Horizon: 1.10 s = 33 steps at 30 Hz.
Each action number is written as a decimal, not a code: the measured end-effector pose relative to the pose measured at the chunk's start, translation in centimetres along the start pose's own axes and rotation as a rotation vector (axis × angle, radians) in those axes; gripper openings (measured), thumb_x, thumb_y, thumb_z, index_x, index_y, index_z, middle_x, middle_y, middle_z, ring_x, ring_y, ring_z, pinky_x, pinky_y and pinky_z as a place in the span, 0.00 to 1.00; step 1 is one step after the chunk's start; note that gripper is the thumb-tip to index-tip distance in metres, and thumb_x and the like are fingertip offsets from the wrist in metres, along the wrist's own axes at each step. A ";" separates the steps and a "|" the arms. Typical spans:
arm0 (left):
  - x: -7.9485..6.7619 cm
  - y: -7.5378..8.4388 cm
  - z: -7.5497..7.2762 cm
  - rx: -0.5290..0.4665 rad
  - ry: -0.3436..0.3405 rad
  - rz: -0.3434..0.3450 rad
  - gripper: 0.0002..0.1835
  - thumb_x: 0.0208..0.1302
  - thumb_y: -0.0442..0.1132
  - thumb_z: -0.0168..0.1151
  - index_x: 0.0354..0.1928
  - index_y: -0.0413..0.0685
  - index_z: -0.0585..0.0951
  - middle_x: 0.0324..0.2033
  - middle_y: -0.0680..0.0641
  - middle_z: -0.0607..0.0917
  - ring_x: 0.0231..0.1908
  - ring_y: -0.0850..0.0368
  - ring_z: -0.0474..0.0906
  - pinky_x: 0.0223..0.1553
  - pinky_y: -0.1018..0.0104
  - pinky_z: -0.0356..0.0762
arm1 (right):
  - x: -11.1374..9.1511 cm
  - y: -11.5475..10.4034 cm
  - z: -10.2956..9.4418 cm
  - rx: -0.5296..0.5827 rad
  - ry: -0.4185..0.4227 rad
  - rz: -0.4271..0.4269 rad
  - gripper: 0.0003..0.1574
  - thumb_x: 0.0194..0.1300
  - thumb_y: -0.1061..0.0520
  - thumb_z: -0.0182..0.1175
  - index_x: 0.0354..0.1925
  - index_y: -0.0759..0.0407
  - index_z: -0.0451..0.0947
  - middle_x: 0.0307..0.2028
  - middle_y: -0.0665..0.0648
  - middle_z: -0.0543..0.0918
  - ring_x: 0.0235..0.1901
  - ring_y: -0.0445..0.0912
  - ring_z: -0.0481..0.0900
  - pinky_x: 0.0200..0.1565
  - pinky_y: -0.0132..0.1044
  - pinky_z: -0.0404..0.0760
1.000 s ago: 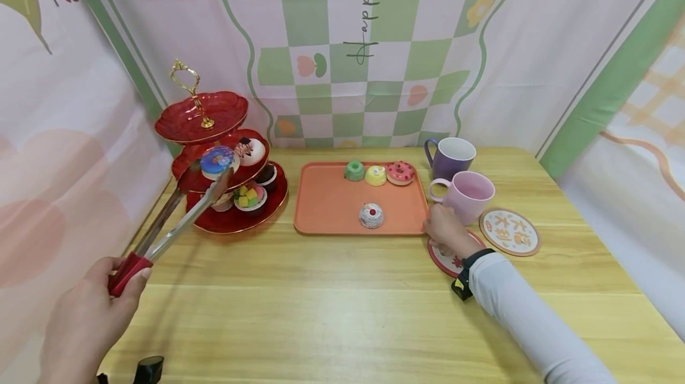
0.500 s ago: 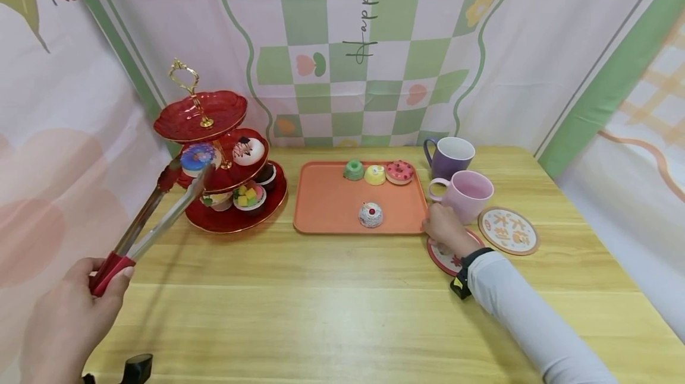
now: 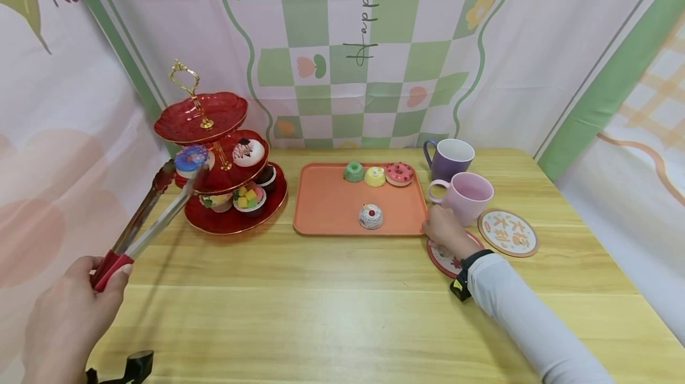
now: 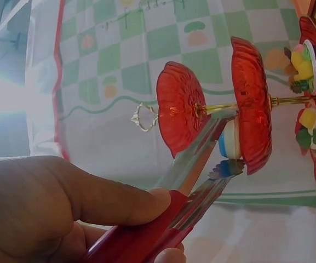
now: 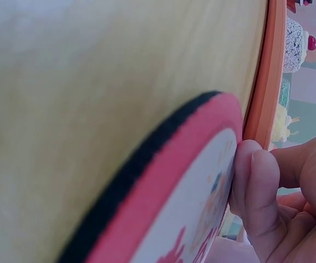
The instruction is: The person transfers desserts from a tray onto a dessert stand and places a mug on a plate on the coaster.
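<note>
In the head view my left hand [image 3: 72,312] grips the red handles of metal tongs [image 3: 152,220]. Their tips reach the middle tier of a red three-tier cake stand [image 3: 200,116], one on each side of a blue-topped donut [image 3: 191,159]. The left wrist view shows this donut [image 4: 230,139] sitting at the tier's edge between the tips. My right hand [image 3: 446,230] is at the near right corner of an orange tray [image 3: 326,205], over a red-rimmed coaster [image 3: 443,263]. In the right wrist view its curled fingers [image 5: 262,181] pinch the tray rim [image 5: 267,98], close against the coaster.
A white donut [image 3: 248,152] shares the middle tier, with several cupcakes [image 3: 249,197] below. The tray bears a green cake [image 3: 354,171], a yellow cake [image 3: 375,176], a pink donut [image 3: 399,173] and a cherry-topped cake [image 3: 370,216]. Pink mug [image 3: 468,197], purple mug [image 3: 452,161] and orange-lettered coaster [image 3: 508,232] stand right.
The tongs and the blue-topped donut have shifted left across the middle tier, mostly during the first half second. My right hand has stayed at the tray corner.
</note>
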<state>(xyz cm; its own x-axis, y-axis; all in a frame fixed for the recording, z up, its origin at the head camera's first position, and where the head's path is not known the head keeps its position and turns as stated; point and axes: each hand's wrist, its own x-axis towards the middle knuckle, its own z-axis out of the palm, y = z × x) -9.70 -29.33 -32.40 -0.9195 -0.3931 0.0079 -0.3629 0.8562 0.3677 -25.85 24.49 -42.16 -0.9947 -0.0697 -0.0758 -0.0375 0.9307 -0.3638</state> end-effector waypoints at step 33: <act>-0.4 -0.6 -0.3 0.003 -0.075 -0.047 0.36 0.64 0.59 0.51 0.52 0.27 0.65 0.28 0.39 0.78 0.22 0.49 0.70 0.19 0.61 0.62 | 0.0 0.0 0.1 0.074 -0.055 0.062 0.08 0.61 0.65 0.49 0.30 0.69 0.73 0.19 0.58 0.73 0.14 0.46 0.73 0.18 0.36 0.71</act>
<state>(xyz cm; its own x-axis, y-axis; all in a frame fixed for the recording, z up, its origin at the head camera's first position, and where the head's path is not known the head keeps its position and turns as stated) -9.06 -29.84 -32.34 -0.9099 -0.4071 -0.0791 -0.4067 0.8384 0.3629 -25.80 24.48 -42.27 -0.9880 -0.0349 -0.1505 0.0327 0.9048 -0.4246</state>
